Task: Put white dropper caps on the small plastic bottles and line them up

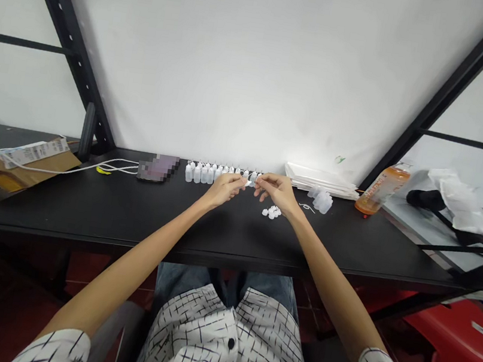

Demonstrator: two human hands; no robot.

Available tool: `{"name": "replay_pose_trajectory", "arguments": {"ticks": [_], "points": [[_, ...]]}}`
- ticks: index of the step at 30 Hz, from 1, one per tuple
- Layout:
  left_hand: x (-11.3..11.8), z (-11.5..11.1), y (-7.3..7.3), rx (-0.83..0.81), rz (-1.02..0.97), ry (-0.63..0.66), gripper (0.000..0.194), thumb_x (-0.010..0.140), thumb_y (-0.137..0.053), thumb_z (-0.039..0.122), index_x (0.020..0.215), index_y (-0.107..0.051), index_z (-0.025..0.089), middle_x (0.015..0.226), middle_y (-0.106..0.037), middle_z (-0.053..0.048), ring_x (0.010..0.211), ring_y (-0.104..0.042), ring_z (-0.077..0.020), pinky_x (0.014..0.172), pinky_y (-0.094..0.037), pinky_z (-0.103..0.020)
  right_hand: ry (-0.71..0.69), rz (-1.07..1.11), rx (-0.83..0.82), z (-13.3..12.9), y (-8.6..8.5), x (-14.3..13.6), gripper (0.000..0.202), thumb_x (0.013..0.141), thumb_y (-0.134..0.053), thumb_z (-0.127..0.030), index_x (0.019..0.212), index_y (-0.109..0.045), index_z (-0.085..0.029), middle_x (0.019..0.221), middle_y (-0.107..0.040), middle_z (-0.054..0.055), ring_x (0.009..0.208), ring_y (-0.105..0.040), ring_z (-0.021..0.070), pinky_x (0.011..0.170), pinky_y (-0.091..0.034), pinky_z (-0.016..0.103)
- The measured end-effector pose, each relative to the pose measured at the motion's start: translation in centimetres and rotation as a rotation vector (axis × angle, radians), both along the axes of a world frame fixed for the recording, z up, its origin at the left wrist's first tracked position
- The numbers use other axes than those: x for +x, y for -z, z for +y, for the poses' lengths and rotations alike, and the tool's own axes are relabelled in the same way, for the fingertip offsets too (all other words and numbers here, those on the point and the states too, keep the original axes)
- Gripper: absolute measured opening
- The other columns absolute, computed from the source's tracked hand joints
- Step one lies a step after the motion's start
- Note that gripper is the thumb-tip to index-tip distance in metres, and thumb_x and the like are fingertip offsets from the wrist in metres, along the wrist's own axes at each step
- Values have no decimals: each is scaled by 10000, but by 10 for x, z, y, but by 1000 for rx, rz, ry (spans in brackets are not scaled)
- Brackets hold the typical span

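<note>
- The person's left hand (pixel 227 188) has its fingers curled in, and the tips look pinched on a small white piece (pixel 248 183). A soft pinch right at the tips seems best, so the piece does not slip or bend.
- The right hand (pixel 280 190) is just beside it, with its thumb and first finger close together and the other fingers loosely bent. One cannot tell if it holds anything, because the tips are too small to see well.
- The small white piece is between the two hands, over the back part of the black desk (pixel 119 211).
- The small white bottles (pixel 204 174) stand in rows by the wall, just behind the hands. Slow, small moves would be wise here, as a bumped bottle could knock down the ones next to it.
- A little pile of white bits (pixel 272 212) lies on the desk below the right hand. A low wrist could sweep them about, so lifting it a bit should help.
- A thin white strip (pixel 307 208) and some clear plastic things (pixel 322 201) lie to the right of that hand. It makes sense to mind the right arm near them.
</note>
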State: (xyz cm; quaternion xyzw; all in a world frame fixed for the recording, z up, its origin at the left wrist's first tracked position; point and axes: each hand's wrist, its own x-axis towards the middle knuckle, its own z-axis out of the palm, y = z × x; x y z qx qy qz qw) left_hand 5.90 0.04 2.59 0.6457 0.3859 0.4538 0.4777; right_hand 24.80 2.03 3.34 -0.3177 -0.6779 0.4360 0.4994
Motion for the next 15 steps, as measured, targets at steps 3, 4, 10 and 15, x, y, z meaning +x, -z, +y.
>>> {"name": "replay_pose_trajectory", "arguments": {"ticks": [3, 4, 10, 15], "points": [[1, -1, -1, 0, 13, -1, 311, 882, -564, 416, 721, -523, 153, 533, -280, 77, 428, -231, -42, 430, -142, -198, -6, -1, -5, -1, 0, 0, 440, 644, -821, -547, 736, -675, -141, 686, -661, 47, 559, -654, 157, 420, -502, 230], [1, -1, -1, 0, 18, -3, 308, 884, -561, 410, 721, -523, 152, 534, -278, 77, 429, -231, -42, 431, -141, -200, -7, -3, -6, 0, 0, 0, 438, 645, -819, -546, 736, -676, -142, 686, -662, 47, 559, -653, 156, 421, -500, 230], [1, 0, -1, 8, 31, 0, 312, 877, -563, 419, 719, -523, 153, 538, -277, 75, 437, -241, -45, 438, -151, -203, 3, -26, 5, 1, 1, 2, 410, 668, -802, -526, 737, -679, -141, 697, -669, 49, 559, -652, 149, 435, -485, 220], [1, -1, -1, 3, 54, -7, 309, 861, -558, 431, 719, -525, 158, 529, -282, 76, 439, -241, -50, 440, -161, -203, 5, -52, 23, 1, 2, 2, 409, 676, -791, -531, 731, -672, -144, 690, -667, 48, 556, -649, 146, 446, -482, 219]]}}
